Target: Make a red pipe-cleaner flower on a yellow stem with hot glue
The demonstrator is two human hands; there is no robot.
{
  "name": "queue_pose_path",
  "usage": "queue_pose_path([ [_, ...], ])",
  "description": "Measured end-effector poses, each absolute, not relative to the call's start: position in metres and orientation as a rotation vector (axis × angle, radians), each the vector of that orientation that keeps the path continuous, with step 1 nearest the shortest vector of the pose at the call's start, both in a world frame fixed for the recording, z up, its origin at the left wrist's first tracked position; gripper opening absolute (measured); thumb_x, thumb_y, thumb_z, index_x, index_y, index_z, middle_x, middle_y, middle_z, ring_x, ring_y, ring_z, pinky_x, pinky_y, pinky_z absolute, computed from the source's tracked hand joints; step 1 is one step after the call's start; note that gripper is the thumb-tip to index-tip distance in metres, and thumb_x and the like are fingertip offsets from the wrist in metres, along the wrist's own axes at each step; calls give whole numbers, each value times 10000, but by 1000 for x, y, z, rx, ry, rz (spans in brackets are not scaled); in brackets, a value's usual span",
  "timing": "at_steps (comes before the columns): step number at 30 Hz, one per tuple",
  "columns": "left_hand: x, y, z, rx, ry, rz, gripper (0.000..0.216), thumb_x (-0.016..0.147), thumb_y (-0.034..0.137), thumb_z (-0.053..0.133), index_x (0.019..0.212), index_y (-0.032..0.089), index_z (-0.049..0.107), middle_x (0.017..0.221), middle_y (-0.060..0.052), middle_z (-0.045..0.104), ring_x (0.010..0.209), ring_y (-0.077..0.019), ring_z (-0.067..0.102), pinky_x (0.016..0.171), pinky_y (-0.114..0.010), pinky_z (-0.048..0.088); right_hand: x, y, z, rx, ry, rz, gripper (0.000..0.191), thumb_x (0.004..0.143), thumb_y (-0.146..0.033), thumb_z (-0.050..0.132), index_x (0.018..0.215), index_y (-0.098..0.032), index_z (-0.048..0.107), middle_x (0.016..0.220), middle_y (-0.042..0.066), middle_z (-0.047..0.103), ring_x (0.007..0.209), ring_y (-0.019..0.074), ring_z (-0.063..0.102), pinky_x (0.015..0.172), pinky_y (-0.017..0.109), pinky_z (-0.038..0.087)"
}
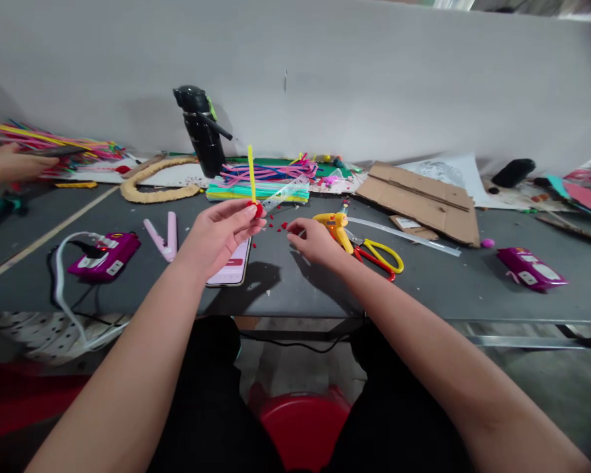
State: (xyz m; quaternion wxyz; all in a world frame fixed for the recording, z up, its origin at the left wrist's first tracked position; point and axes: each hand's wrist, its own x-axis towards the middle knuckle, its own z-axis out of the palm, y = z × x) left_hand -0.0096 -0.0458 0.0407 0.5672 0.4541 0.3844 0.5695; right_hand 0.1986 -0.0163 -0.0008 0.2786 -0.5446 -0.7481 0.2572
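Observation:
My left hand (224, 233) is closed in a pinch on a yellow pipe cleaner (252, 174) with a small red fuzzy piece (257, 210) at its lower end. The stem stands nearly upright above the fingertips. Low over the table, my right hand (310, 240) has its fingers curled together beside scattered small red bits (278, 227). Whatever may be between those fingertips is too small to make out. Just right of it lies a yellow glue gun (337, 228), with red-and-yellow-handled scissors (383, 257) nearby. A phone (226, 274) lies partly under my left hand.
Bundled pipe cleaners (270, 174) and a clear ruler (288, 190) lie behind my hands, near a black bottle (201, 135). A long translucent stick (406, 236) and cardboard (423, 200) are rightward. Leftward are a pink hinged tool (166, 240), a purple packet (111, 256) and another person's hand (14, 164).

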Motion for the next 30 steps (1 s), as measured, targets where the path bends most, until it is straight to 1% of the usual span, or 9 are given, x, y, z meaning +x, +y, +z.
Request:
queue_pose_path([
  [4, -14, -41, 38, 1030, 879, 1374, 209, 732, 230, 874, 925, 190, 805, 922, -36, 787, 856, -153, 748, 836, -264, 614, 177, 10, -6, -1610, -2122, 529, 196, 927, -185, 620, 1089, -186, 732, 1141, 89, 742, 1051, 220, 670, 914, 327, 516],
  [9, -12, -42, 36, 1002, 850, 1351, 220, 733, 208, 872, 938, 172, 801, 953, -48, 789, 845, -150, 746, 865, -290, 612, 161, 28, -11, -1695, -2176, 496, 131, 889, -201, 669, 988, -219, 754, 1155, 97, 728, 1070, 283, 670, 892, 385, 525],
  [13, -10, -42, 36, 1001, 846, 1321, 246, 722, 204, 879, 953, 168, 799, 970, -63, 790, 851, -160, 746, 888, -316, 608, 157, 29, -15, -1719, -2201, 489, 117, 904, -141, 615, 944, -169, 721, 1171, 156, 703, 1072, 304, 666, 884, 399, 516],
  [16, -9, -42, 35, 1017, 826, 1312, 265, 705, 183, 887, 955, 173, 800, 979, -61, 787, 880, -163, 745, 911, -322, 601, 160, 24, -15, -1670, -2196, 522, 127, 917, -114, 585, 989, -146, 686, 1166, 174, 691, 1058, 277, 657, 894, 373, 501],
  [20, -7, -43, 34, 1042, 846, 1300, 330, 663, 153, 901, 975, 174, 795, 990, -57, 780, 920, -169, 737, 910, -323, 591, 179, 7, -10, -1555, -2145, 645, 142, 974, -175, 521, 1039, -160, 647, 962, 76, 723, 872, 185, 665, 790, 294, 519],
  [23, -4, -43, 32, 1049, 861, 1281, 371, 635, 141, 912, 984, 172, 789, 982, -55, 775, 905, -166, 733, 887, -318, 587, 201, -12, -4, -1443, -2062, 778, 211, 957, -173, 518, 1141, -170, 622, 870, 16, 709, 756, 143, 662, 697, 257, 531],
  [24, -2, -43, 31, 1050, 864, 1270, 374, 635, 143, 913, 986, 170, 787, 983, -56, 774, 900, -166, 734, 884, -318, 585, 208, -18, -2, -1353, -1985, 896, 244, 940, -162, 530, 1163, -169, 627, 832, 9, 697, 730, 144, 661, 679, 259, 534],
  [27, 6, -44, 28, 1061, 869, 1231, 370, 652, 160, 908, 1000, 170, 782, 1000, -63, 770, 899, -173, 737, 885, -325, 584, 222, -36, 2, -1196, -1778, 1127, 183, 908, -153, 557, 1036, -175, 685, 788, 15, 687, 714, 149, 674, 688, 273, 558],
  [30, 11, -44, 29, 1061, 886, 1217, 354, 656, 179, 910, 986, 166, 780, 991, -68, 766, 897, -179, 738, 886, -333, 586, 226, -44, 2, -1207, -1740, 1144, 142, 912, -150, 555, 941, -178, 691, 783, 21, 699, 716, 154, 684, 703, 283, 570],
])
